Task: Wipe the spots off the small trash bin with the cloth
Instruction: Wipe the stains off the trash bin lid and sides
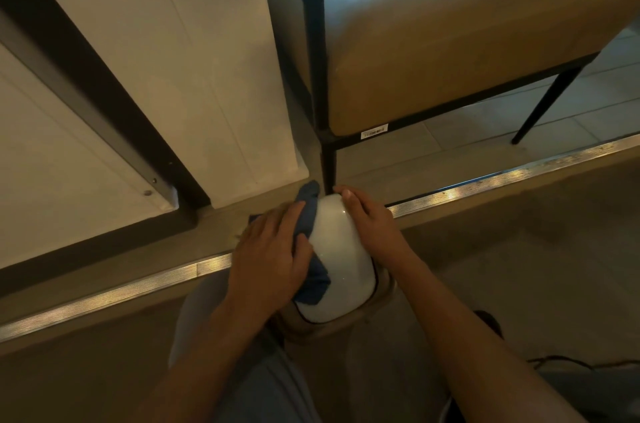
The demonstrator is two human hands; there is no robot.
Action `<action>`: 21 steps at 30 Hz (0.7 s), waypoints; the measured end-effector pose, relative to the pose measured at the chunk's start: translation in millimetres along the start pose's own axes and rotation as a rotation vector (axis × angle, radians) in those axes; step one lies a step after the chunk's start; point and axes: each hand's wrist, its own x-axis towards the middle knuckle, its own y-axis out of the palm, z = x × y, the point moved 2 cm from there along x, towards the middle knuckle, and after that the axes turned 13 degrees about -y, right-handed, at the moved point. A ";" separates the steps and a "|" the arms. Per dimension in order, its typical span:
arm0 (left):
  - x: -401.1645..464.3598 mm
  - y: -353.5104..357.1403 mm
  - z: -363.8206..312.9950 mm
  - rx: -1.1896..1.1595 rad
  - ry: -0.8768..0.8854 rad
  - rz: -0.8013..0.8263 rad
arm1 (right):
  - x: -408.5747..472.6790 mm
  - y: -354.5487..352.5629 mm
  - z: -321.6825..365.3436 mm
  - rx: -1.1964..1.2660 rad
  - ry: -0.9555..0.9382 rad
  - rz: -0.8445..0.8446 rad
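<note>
A small white trash bin (pixel 341 260) with a thin dark rim line lies tilted on my lap, its base pointing away from me. My left hand (pixel 268 256) presses a blue cloth (pixel 313 279) flat against the bin's left side, the cloth also sticking out past my fingers at the far end. My right hand (pixel 370 225) grips the bin's right side, fingertips curled over its far end. No spots show on the visible white surface.
A tan upholstered chair (pixel 467 52) on black legs stands just beyond the bin. A white cabinet panel (pixel 194 69) with a dark frame fills the left. A ribbed metal floor strip (pixel 114 294) runs diagonally across. My knees are below the bin.
</note>
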 end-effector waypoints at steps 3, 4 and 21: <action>44.0 -0.4 -13.0 -0.038 -0.261 0.117 | -0.8 0.1 0.0 0.020 0.008 -0.011; 54.7 -0.6 -21.8 -0.033 -0.300 0.130 | -0.7 0.4 0.6 0.021 0.000 -0.027; 64.7 2.3 -22.5 -0.043 -0.357 0.167 | -2.8 2.0 11.1 0.026 0.028 -0.052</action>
